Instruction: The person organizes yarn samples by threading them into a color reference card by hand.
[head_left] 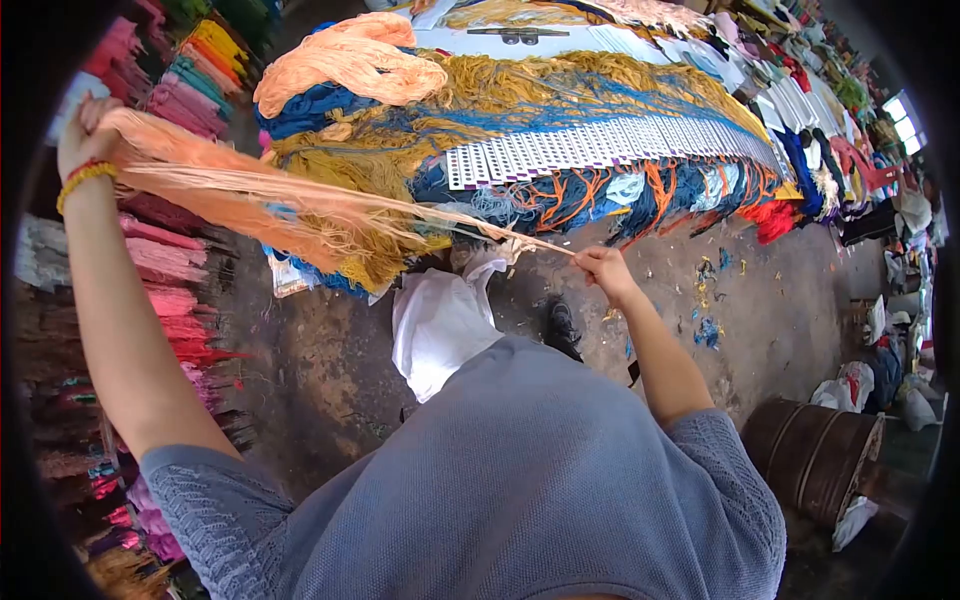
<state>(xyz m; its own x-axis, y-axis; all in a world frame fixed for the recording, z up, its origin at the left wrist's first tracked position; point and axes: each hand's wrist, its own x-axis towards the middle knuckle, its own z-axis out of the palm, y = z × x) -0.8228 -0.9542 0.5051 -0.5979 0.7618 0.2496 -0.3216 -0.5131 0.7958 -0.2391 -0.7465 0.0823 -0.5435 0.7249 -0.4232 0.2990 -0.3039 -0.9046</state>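
A long bundle of peach thread (230, 185) is stretched between my two hands, wide at the left and narrowing to a thin strand at the right. My left hand (88, 135), raised at the far left, is closed around the wide end of the bundle. Over the floor in front of me, my right hand (602, 272) pinches the drawn-out tip of the thread. Some loose peach fibres hang below the middle of the bundle, near mustard thread (365, 255) draped over the table edge.
A peach skein (350, 65) lies on the thread-covered table beside a row of white punched cards (600, 140). Pink and red skeins (175, 310) hang at the left. A white bag (440, 325) is before me. A rusty drum (815, 455) lies at the right.
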